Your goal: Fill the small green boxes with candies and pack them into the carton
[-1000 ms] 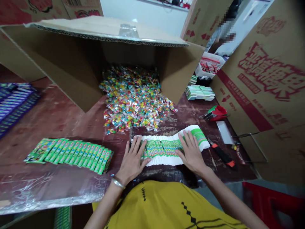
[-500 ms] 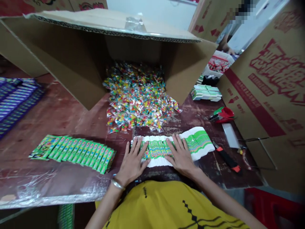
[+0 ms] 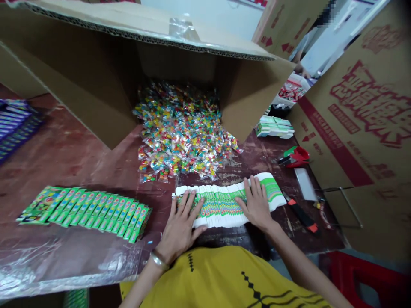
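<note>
Since the earlier frame the right hand [image 3: 257,207] has slid along the wrappers [image 3: 223,203] from their middle towards their right end; the left hand [image 3: 180,220] stays at their left end. Both hands lie palm down: the left fingers are spread, the right ones closer together with the thumb apart, and neither hand grips anything. The wrappers lie flat on the table [image 3: 80,141] as an overlapping row, white edges out, bunched tightly in the middle and looser at the right end.

The row could skew or buckle if the hands push unevenly, and the loose right end could slip out of line if the palm drags it.

This side of the wrappers runs only a narrow strip of table, its near edge partly hidden by the yellow shirt [image 3: 205,278]. Left of them, past a bare gap, green packs [image 3: 96,214] lie fanned. Right of them a knife [image 3: 302,216] sits just beside the end, so a wider rightward sweep might hit it. Beyond them, candy bags [image 3: 186,145] spill from a box [image 3: 253,96], leaving little room that way; the freest ground is beyond the packs, left of the candy.
</note>
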### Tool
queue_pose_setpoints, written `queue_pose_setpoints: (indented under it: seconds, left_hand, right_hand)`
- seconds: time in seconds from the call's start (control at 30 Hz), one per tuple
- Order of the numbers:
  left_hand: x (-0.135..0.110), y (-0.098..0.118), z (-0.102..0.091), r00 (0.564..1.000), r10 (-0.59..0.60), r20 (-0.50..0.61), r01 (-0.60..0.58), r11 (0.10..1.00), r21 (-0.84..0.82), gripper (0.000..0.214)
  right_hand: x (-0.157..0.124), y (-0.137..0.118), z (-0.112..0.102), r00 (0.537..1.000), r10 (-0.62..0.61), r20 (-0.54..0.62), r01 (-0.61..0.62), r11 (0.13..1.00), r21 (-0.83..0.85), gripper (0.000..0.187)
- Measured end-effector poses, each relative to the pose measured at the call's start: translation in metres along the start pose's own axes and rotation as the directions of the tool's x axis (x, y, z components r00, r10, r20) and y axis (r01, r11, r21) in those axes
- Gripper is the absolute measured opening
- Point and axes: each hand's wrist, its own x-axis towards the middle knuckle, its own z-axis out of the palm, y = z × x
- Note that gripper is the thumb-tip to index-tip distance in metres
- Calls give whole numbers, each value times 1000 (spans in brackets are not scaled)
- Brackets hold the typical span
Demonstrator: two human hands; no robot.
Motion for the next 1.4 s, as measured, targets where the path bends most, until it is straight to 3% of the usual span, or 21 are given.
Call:
queue_pose_setpoints:
  seconds: [0.27,0.5,0.67,0.8,0.9,1.03,1.17,1.4]
  left_hand:
    - [-5,-1,0,1000,-14,-8,15,999,39,64]
    - [-10,-4,-3,999,-32,-26,32,999,18,65]
    - [-24,-3,-11,998,-44,-37,42,998,-37,71]
    - [-52,-3,-15,994,-73,-82,64,993,-98,61]
    - [-70,-2,-15,989,-122,-89,110,986,-121,44]
    - [-76,0,-16,986,-129,-102,115,985,-130,38]
    - [-73,0,-15,982,-136,-128,115,980,-160,37]
    - [-72,-2,-11,974,-137,-182,100,976,-195,36]
  right_hand:
    - [5,-35,0,997,-68,40,66,997,45,72]
    - [3,-47,2,980,-181,85,171,979,110,67]
    - [21,-67,-23,991,-127,-36,131,936,328,56]
    - [53,-108,-35,945,-326,-7,287,822,492,36]
    - [79,-141,-31,889,-457,34,387,787,480,30]
    - [104,-169,-18,849,-523,73,455,795,401,21]
    - [114,-178,-9,789,-603,116,509,748,427,18]
    - [116,-173,-3,799,-599,56,495,708,504,14]
